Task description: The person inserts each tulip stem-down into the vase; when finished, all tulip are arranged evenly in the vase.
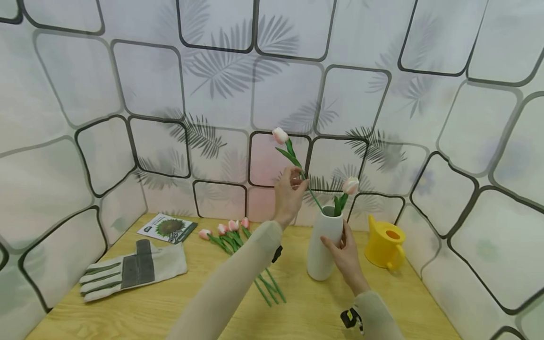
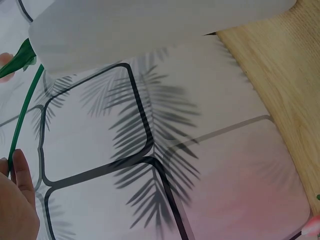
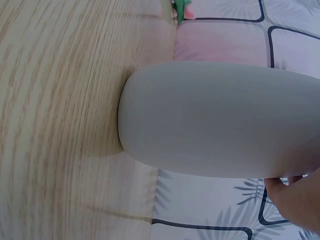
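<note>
A pale pink tulip (image 1: 280, 136) is pinched by its green stem in my left hand (image 1: 290, 193). Its stem slants down to the right, its lower end at the mouth of the white vase (image 1: 321, 245). In the left wrist view, the fingers (image 2: 22, 175) meet on the green stem (image 2: 26, 105). My right hand (image 1: 347, 257) grips the upright vase from its right side, thumb across the front. The vase (image 3: 215, 120) stands on the table in the right wrist view. Another tulip (image 1: 350, 186) stands in the vase, leaning right.
Several pink tulips (image 1: 233, 226) lie on the wooden table (image 1: 140, 316), partly behind my left forearm. A work glove (image 1: 136, 269) and a seed packet (image 1: 167, 228) lie on the left. Right of the vase stands a yellow watering can (image 1: 382, 245). A patterned backdrop (image 1: 221, 108) encloses the table's back and sides.
</note>
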A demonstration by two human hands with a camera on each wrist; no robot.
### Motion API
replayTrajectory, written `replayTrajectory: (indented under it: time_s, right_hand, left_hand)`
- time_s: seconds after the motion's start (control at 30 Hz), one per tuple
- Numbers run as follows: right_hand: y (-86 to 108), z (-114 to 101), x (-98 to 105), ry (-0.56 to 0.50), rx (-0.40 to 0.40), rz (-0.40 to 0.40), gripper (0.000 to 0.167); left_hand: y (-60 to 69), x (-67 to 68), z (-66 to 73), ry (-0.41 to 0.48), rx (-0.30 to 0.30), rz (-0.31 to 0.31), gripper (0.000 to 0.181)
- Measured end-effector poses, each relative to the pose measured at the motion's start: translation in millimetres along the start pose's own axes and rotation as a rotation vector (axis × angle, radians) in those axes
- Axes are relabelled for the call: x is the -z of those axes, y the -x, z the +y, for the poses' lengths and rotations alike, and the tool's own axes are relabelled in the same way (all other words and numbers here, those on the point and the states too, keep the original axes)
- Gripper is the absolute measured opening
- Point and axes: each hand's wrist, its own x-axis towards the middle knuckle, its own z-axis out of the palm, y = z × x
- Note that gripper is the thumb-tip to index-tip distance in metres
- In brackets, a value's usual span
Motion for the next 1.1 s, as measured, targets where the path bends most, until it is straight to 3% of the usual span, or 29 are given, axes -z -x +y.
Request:
replayTrajectory:
  time_s: [0.2, 0.4, 0.67, 0.93, 1.1]
  right_hand:
    - [0.7, 0, -1, 0.003, -0.007, 0.002, 0.086]
    - [-1.9, -2, 1, 0.006, -0.012, 0.002, 0.087]
    - [-0.6, -1, 4, -0.005, -0.028, 0.003, 0.086]
    - [-0.5, 0, 2, -0.008, -0.034, -0.004, 0.086]
    - [0.1, -6, 0, -0.018, -0.036, -0.02, 0.086]
  left_hand:
    - [5.0, -5.7, -0.3, 0.003, 0.022, -0.029, 0.031]
    - [8.8, -13.7, -0.8, -0.027, -0.009, -0.064, 0.031]
    - [23.0, -23.6, -5.2, -0.019, 0.017, -0.196, 0.03]
    - [28.2, -27.8, -11.4, -0.074, -0.055, -0.218, 0.034]
    - [28.2, -28.1, -10.6, -0.105, -0.02, -0.269, 0.032]
